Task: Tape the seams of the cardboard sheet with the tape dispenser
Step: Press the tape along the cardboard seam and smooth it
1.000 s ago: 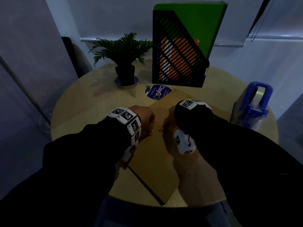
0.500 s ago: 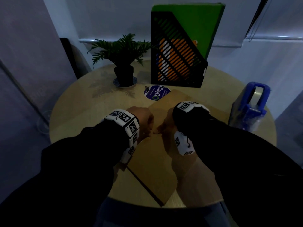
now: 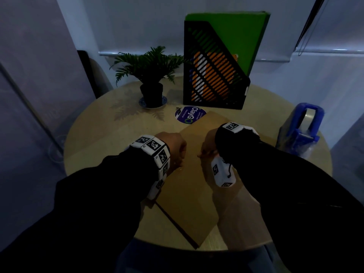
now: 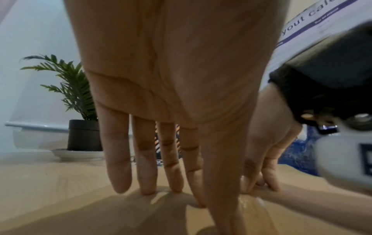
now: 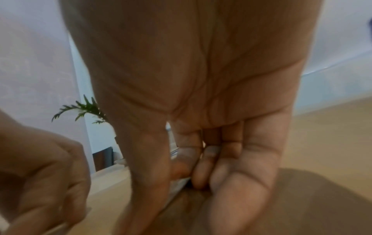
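Note:
A brown cardboard sheet (image 3: 189, 194) lies on the round table (image 3: 98, 144) in front of me. My left hand (image 3: 175, 152) is over its left part, and the left wrist view shows its straight fingers (image 4: 149, 182) touching the cardboard. Just to the right, my right hand (image 3: 204, 148) has its fingers curled and pinches a strip of clear tape (image 5: 181, 182) low against the sheet. Some clear tape (image 4: 253, 205) shines on the cardboard beside my left thumb. The blue tape dispenser (image 3: 303, 131) stands alone at the table's right edge.
A potted plant (image 3: 151, 75) and a black mesh file holder (image 3: 214, 75) with a green folder stand at the back. A round purple sticker (image 3: 190, 115) lies just beyond the cardboard. The sheet's near corner reaches the table's front edge.
The two hands stayed over the same spot on the cardboard. My right hand's fingertips have drawn a little to the right, away from the left hand.

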The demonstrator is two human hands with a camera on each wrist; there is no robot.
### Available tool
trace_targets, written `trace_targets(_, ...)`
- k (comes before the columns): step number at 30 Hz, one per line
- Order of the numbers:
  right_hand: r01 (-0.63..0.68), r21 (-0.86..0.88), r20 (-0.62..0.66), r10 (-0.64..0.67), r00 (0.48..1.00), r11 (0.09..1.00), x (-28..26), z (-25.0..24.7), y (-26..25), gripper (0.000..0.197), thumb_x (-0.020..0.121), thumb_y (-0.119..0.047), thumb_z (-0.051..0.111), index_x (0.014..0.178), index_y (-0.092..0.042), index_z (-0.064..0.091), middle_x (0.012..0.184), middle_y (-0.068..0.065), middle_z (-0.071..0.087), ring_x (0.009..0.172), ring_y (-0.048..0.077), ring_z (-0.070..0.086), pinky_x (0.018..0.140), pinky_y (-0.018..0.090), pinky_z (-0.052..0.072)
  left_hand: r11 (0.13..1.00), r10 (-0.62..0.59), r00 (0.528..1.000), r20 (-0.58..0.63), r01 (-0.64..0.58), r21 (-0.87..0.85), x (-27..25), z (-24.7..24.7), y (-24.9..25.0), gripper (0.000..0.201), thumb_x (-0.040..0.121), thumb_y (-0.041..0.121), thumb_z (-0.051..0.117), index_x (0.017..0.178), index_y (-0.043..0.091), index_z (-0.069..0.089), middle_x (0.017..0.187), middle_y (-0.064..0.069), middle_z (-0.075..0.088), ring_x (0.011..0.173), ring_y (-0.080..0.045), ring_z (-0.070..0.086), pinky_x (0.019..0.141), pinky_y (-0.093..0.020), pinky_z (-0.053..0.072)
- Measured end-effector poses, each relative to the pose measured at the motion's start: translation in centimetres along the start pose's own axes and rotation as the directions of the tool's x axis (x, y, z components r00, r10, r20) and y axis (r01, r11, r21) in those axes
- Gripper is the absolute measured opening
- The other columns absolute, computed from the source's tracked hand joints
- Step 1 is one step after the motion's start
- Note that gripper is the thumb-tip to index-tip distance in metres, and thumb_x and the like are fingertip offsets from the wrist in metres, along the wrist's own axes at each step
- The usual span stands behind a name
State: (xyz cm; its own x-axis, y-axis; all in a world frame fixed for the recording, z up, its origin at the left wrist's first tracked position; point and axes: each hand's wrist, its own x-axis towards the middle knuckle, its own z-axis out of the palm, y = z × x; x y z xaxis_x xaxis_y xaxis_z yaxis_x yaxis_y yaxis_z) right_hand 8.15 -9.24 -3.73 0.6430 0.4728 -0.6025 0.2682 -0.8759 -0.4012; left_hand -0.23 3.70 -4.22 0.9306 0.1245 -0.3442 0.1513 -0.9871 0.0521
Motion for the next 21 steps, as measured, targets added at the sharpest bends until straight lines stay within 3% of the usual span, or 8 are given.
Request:
trace_targets(3,0.038,0.061,-0.026,-0.037,0.999,0.997,-0.1,0.0,0.5,0.033,0.092,-0.004,0.058,0.124,0.004,0.057,0.073,0.002,0.054,0.065,0.013,0.052,0.076,0.03,0.048,1.0,0.001,1.0,0.005,-0.001,-0.01,-0.3,-0.1,0.0,0.019,0.077,0.03,0.076,0.091,0.024,0.064,0.105,0.006,0.064,0.081,-0.012,0.054,0.067,-0.025,0.04)
trace_targets(5,0.054,0.116,-0.056,-0.047,0.997,0.992,-0.9,0.0,0.8,0.016,0.093,-0.004,0.056,0.109,-0.004,0.058,0.073,0.003,0.055,0.064,0.013,0.053,0.064,0.025,0.048,1.0,-0.005,1.0,0.012,0.005,0.006,-0.6,-0.3,0.0,0.019,0.077,0.028,0.076,0.089,0.024,0.063,0.106,0.004,0.064,0.088,-0.014,0.057,0.07,-0.027,0.042)
trace_targets(7,0.056,0.15,-0.024,-0.052,0.998,0.987,-1.2,0.2,1.2,0.005,0.096,-0.007,0.052,0.099,-0.006,0.056,0.078,0.006,0.058,0.069,0.016,0.056,0.073,0.027,0.051,0.999,-0.03,0.999,0.017,0.03,0.024,-0.9,-0.6,-0.2,0.021,0.075,0.028,0.078,0.089,0.023,0.063,0.107,0.003,0.064,0.097,-0.018,0.06,0.078,-0.031,0.048)
trace_targets(10,0.089,0.189,0.052,-0.1,0.994,0.978,-1.3,0.6,1.8,0.016,0.098,-0.009,0.048,0.088,-0.009,0.061,0.096,0.012,0.06,0.095,0.028,0.06,0.094,0.04,0.051,0.996,-0.077,0.995,0.061,0.074,0.051,-1.5,-1.0,-0.7,0.022,0.075,0.026,0.078,0.091,0.02,0.064,0.104,0.002,0.066,0.097,-0.019,0.062,0.079,-0.031,0.049)
trace_targets(13,0.136,0.318,0.067,-0.165,0.984,0.938,-1.7,1.3,2.0,0.021,0.098,-0.002,0.045,0.082,-0.01,0.056,0.085,0.008,0.056,0.082,0.021,0.054,0.073,0.03,0.05,0.996,-0.093,0.992,0.085,0.091,0.025,-2.0,-1.1,-1.5,0.017,0.077,0.016,0.074,0.093,0.013,0.066,0.097,-0.002,0.069,0.087,-0.02,0.065,0.072,-0.03,0.049)
trace_targets(15,0.171,0.368,0.075,-0.212,0.974,0.914,-2.1,1.6,2.0,0.021,0.098,0.001,0.044,0.08,-0.007,0.053,0.077,0.007,0.053,0.07,0.017,0.046,0.063,0.026,0.045,0.994,-0.105,0.991,0.085,0.101,0.052,-2.3,-1.1,-1.7,0.02,0.076,0.016,0.075,0.094,0.014,0.066,0.098,-0.003,0.069,0.09,-0.022,0.065,0.079,-0.035,0.054)
trace_targets(18,0.239,0.303,0.027,-0.259,0.966,0.923,-2.8,1.4,2.1,0.018,0.097,-0.005,0.05,0.091,0.004,0.064,0.074,0.008,0.054,0.07,0.019,0.049,0.064,0.027,0.046,0.991,-0.101,0.991,0.084,0.093,0.099,-3.0,-1.4,-1.4,0.023,0.08,0.02,0.073,0.101,0.017,0.066,0.106,0.0,0.066,0.1,-0.024,0.063,0.085,-0.033,0.049)
trace_targets(21,0.277,0.016,-0.147,-0.272,0.951,0.961,-3.6,0.6,2.8,0.025,0.097,-0.015,0.048,0.078,-0.007,0.063,0.085,0.011,0.065,0.077,0.023,0.056,0.072,0.032,0.049,0.998,-0.062,0.997,-0.038,0.063,0.025,-3.5,-2.6,-1.0,0.021,0.087,0.02,0.066,0.107,0.018,0.066,0.117,0.001,0.064,0.105,-0.02,0.06,0.084,-0.029,0.045)
